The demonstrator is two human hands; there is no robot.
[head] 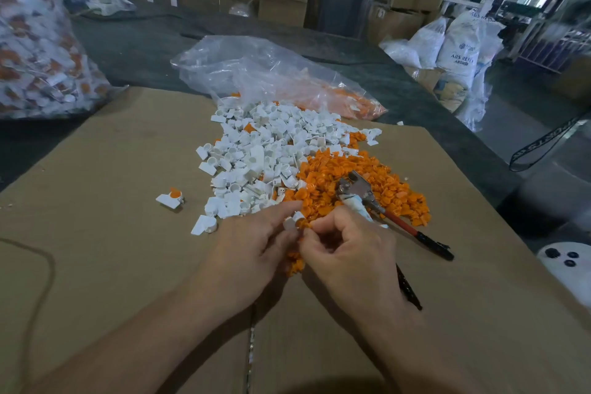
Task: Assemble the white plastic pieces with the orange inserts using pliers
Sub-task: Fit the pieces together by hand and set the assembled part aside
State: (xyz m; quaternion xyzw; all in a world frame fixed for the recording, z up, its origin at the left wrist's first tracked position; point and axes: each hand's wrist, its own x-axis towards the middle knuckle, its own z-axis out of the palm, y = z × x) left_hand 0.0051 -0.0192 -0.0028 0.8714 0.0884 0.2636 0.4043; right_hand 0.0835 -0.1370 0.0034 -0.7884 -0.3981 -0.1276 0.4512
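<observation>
At the upper left of the frame a bag (32, 41) of finished parts stands. One joined piece (171, 197) lies alone on the cardboard tabletop (112, 169), left of the white pile (256, 153). Low in the middle, your left hand (256, 249) has its grip pinched on a white piece (291, 223). Your right hand (348, 249), fingers curled, pinches an orange insert (303, 224) against it. Just right of that, the pliers (355, 190) rest on the orange pile (383, 176) with one handle running under your right hand; I cannot tell whether your palm holds them.

The likely trouble is a crooked start: if the insert sits tilted, squeezing could jam or crack it. Both parts hang over loose inserts, so a slipped pinch would lose them in the heap. Reaching for the pliers while pinching could also knock the pair apart.
</observation>
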